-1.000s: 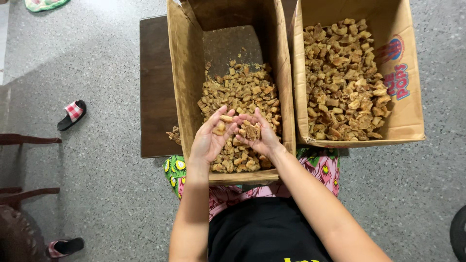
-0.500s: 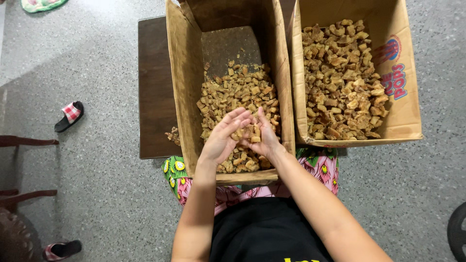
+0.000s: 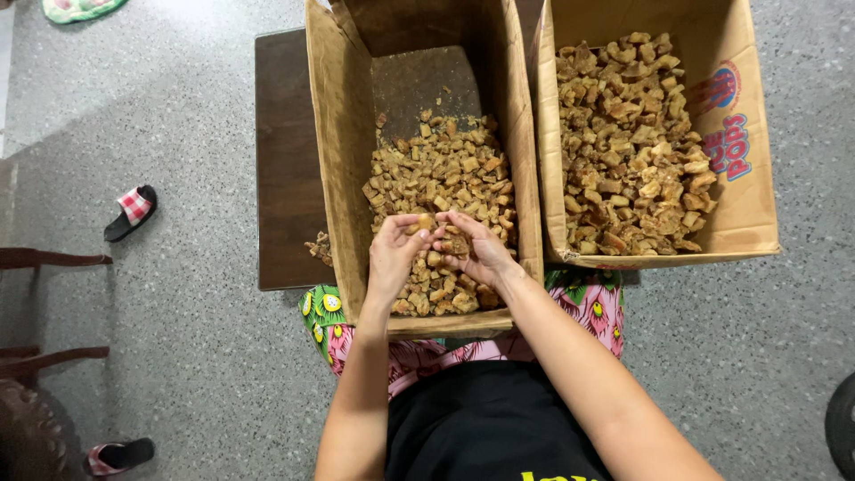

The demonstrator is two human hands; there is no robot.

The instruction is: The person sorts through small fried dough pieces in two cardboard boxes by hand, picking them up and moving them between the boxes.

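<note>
**Trainee:** What am I holding, and where is it sitting?

**Instructor:** You are pinching a small brown chunk (image 3: 456,244) between both hands, just above the heap of brown chunks (image 3: 441,191) in the left cardboard box (image 3: 343,178). Your left hand (image 3: 394,254) is curling its fingers narrowly around one end; your right hand (image 3: 476,252) is closing on the other end. Neither hand is spread wide. You are keeping the piece low over the heap, so I judge that any crumb is falling back into the box rather than onto the floor.

**Trainee:** Why is the box tilting toward me?

**Instructor:** Its near edge is resting against your lap, on the patterned fabric (image 3: 325,312), while its far part is lying on the dark wooden counter (image 3: 285,160). That slope is probably sliding the chunks down toward your hands; the far end of the box bottom is showing bare.

**Trainee:** And the second box?

**Instructor:** The right cardboard box (image 3: 748,178) is sitting just beside the first, walls touching, and is holding larger, rougher pieces (image 3: 628,151). Placing it there is keeping it within easy reach of your right arm.

**Trainee:** Anything outside the boxes?

**Instructor:** A few stray chunks (image 3: 318,248) are lying on the counter at the left box's outer wall. A sandal (image 3: 131,212) is lying well apart on the speckled floor (image 3: 160,107).
</note>
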